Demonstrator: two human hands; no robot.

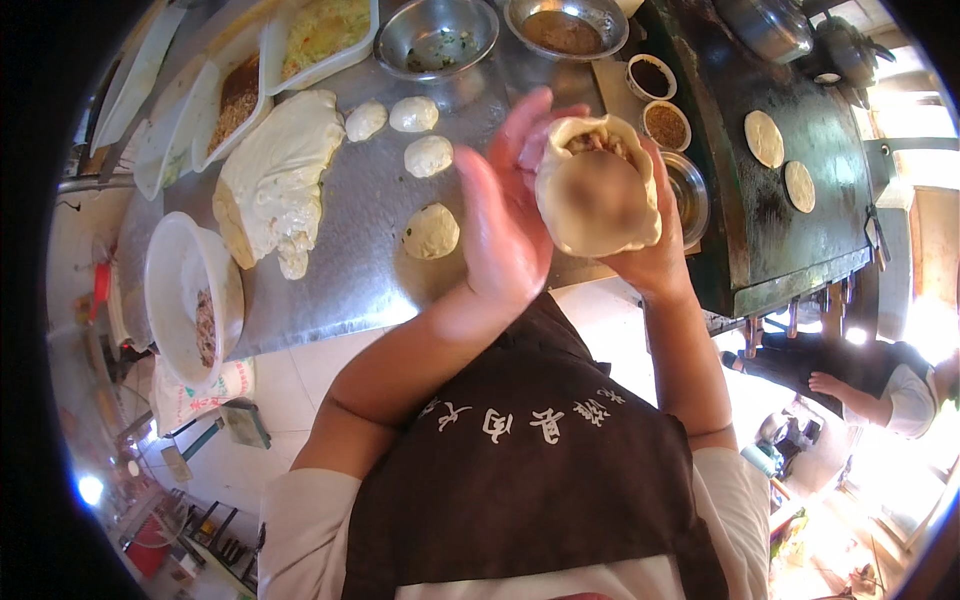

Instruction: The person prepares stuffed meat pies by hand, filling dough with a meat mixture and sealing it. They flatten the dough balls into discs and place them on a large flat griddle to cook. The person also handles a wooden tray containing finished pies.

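Observation:
My right hand (660,247) cups a round of raw dough with meat filling (600,195), tilted so that its inside faces me; the middle looks blurred. Close against the dough's left edge is my left hand (510,217), thumb spread and fingers apart; some fingertips are partly hidden behind the dough. On the steel worktop to the left lie several oiled dough balls (428,156), one of them flecked with green (431,231). Farther left spreads a large slab of soft dough (281,172). Two flat dough rounds (764,139) rest on the griddle (825,247) at the right.
Plastic tubs of shredded vegetable (322,37) and brown seasoning (238,105) stand back left. Steel bowls (437,37) and small cups (651,77) line the back. A white bowl with some meat filling (161,300) sits at the left edge. Another person (862,390) is at far right.

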